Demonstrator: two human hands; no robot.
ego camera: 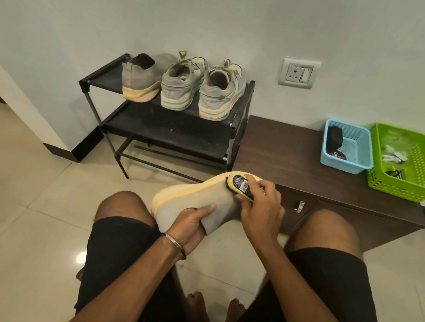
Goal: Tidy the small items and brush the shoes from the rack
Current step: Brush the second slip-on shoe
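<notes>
Both hands were busy at the lower middle of the frame. The left hand [190,220] gripped a grey slip-on shoe [196,198] at its heel, thumb laid along the collar and fingers curled underneath, so the shoe lay on its side with the pale yellow sole turned to the left. The right hand [260,208] was wrapped round a yellow-edged shoe brush [240,186] with a dark printed label on its back, and pressed it against the shoe's toe end. A thin metal bangle [174,244] sat on the left wrist. The person was seated in black shorts [121,256], bare feet on the glossy tiled floor [15,204] at the bottom of the frame.

Up and to the left of centre stood a black shoe rack [167,126] against the wall. Its top shelf carried three shoes in a row, heels toward the camera: the matching grey slip-on [140,78] at the left, then a pair of worn grey laced sneakers [203,88], touching one another.

At the right, just beside the rack, a low dark wood cabinet [285,164] held a blue basket [347,149] with a dark item inside, and touching it on the right a green basket [407,162] with small packets. A wall socket [298,72] sat above the cabinet.
</notes>
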